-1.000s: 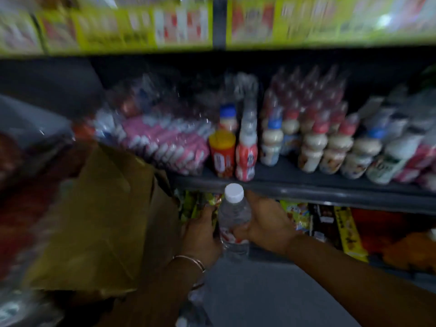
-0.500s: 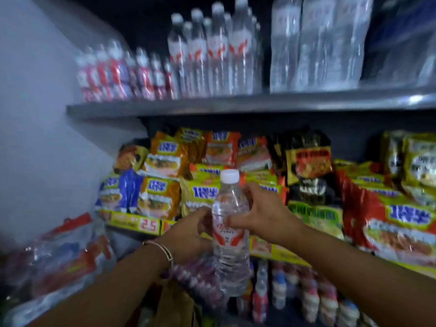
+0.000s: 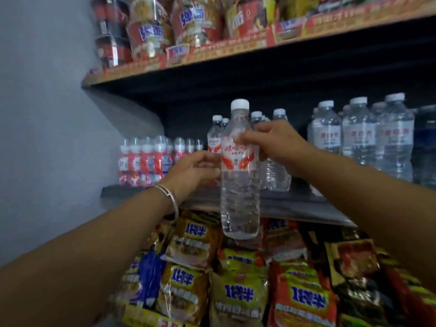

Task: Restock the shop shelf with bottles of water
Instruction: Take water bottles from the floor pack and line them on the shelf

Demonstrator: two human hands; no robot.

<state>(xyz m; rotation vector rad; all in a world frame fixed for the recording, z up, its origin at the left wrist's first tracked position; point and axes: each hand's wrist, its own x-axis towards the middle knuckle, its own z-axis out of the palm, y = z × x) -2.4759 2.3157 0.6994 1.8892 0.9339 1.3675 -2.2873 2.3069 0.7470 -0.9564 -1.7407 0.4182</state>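
A clear water bottle [image 3: 239, 185] with a white cap and a red-and-white label hangs upright in front of the dark shelf [image 3: 295, 208]. My right hand [image 3: 276, 145] grips it at the label from the right. My left hand [image 3: 193, 171], with a silver bangle on its wrist, holds it at the label from the left. Behind it on the shelf stand matching water bottles [image 3: 277, 147]. The bottle's base is lower than the shelf's front edge.
Small red-labelled bottles [image 3: 146, 161] fill the shelf's left end by the grey wall [image 3: 47, 114]. Larger water bottles [image 3: 361, 135] stand at the right. Noodle packets [image 3: 238, 291] crowd the shelf below. Noodle cups [image 3: 151, 34] sit on the shelf above.
Both hands have lifted the bottle from near the bottom shelf up past the noodle packets to the level of the water shelf. The view has tilted upward with it.
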